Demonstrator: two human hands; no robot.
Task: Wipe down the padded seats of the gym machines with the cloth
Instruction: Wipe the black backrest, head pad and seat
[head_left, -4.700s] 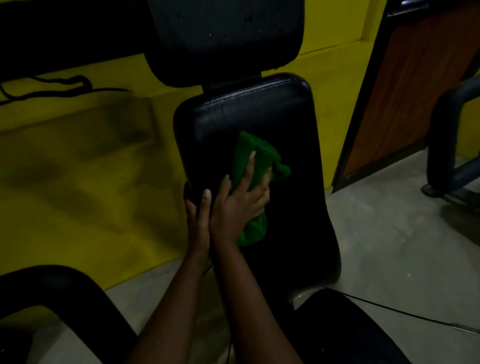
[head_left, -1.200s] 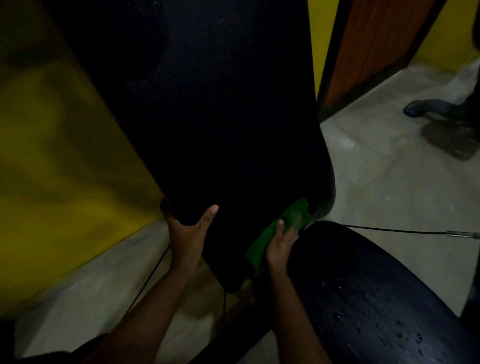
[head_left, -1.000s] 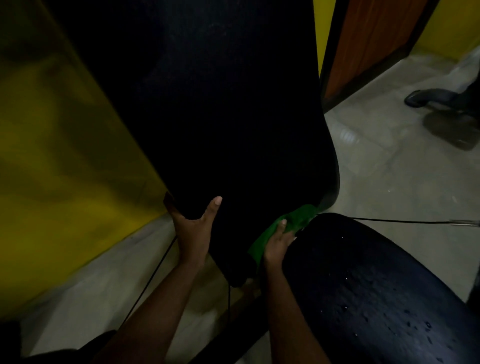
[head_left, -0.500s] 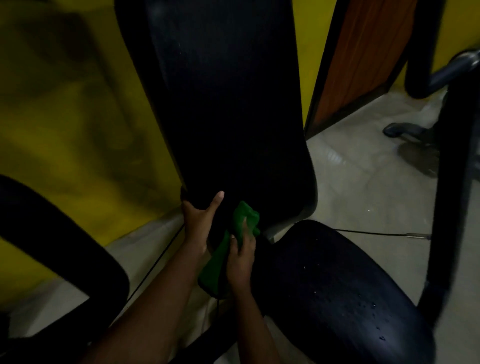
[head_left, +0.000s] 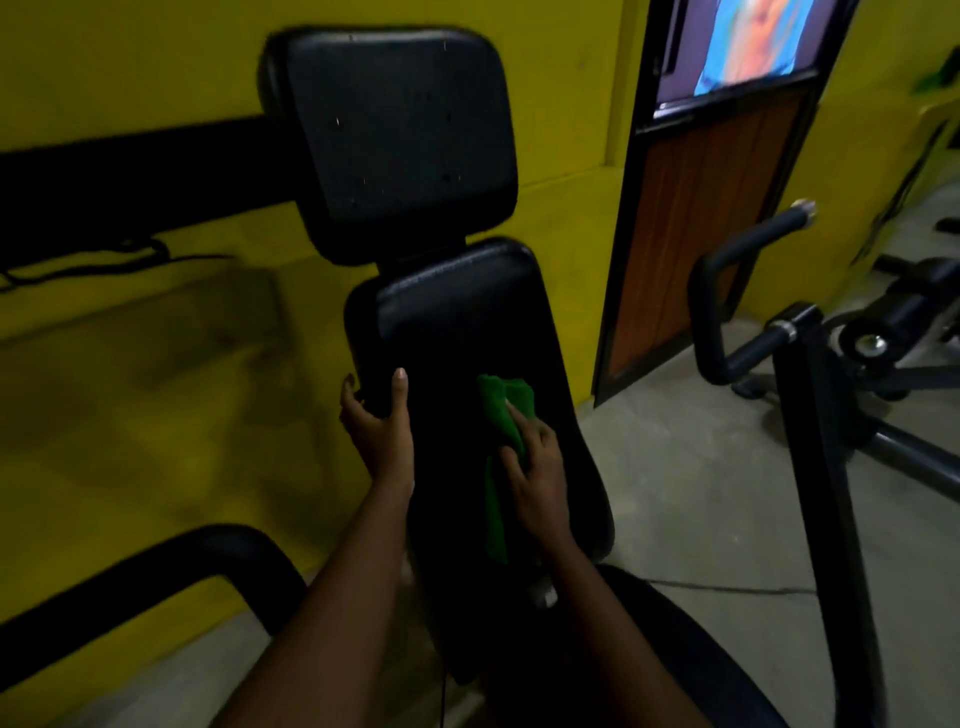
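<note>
A black padded backrest (head_left: 457, 332) stands upright in front of me, with a black padded headrest (head_left: 395, 140) above it. My right hand (head_left: 535, 462) presses a green cloth (head_left: 501, 415) flat against the middle of the backrest; part of the cloth hangs down below the hand. My left hand (head_left: 376, 421) grips the backrest's left edge, thumb on the front face. The black seat pad (head_left: 691, 649) lies low at the bottom right, partly behind my right forearm.
A yellow wall (head_left: 130, 389) runs behind the machine. A black padded arm (head_left: 156, 577) curves at the lower left. A black machine frame (head_left: 826, 467) and handle (head_left: 748, 244) stand at the right on the grey floor (head_left: 691, 483). A wooden door panel (head_left: 701, 228) is behind.
My right hand has carried the cloth up from the backrest's bottom edge to its middle. My left hand has slid higher along the left edge. My view has pulled back, showing the headrest.
</note>
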